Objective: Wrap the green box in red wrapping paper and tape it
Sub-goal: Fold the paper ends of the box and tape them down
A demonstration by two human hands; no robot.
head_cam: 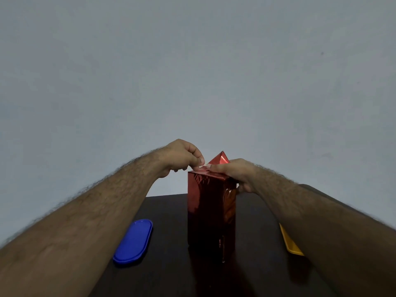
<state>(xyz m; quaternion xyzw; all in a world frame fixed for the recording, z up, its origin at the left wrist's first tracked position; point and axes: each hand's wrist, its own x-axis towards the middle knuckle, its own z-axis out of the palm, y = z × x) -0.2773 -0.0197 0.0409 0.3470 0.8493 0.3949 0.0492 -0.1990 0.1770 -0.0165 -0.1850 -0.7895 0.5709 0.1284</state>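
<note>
Box (211, 213) stands upright at frame centre on the dark table (167, 232), fully covered in red paper. You're closing the top end: left hand (182, 156) pinches tape there, right hand (234, 172) pins folded paper, fingers curled round the corner. Next, I judge: fold down the triangular flap (219, 157).

box: upright on dark table (167, 211), covered in red wrapping paper (211, 211)
left hand (182, 156): pinches the top fold
right hand (233, 171): grips the top right edge
blue lid (134, 241): left
</note>
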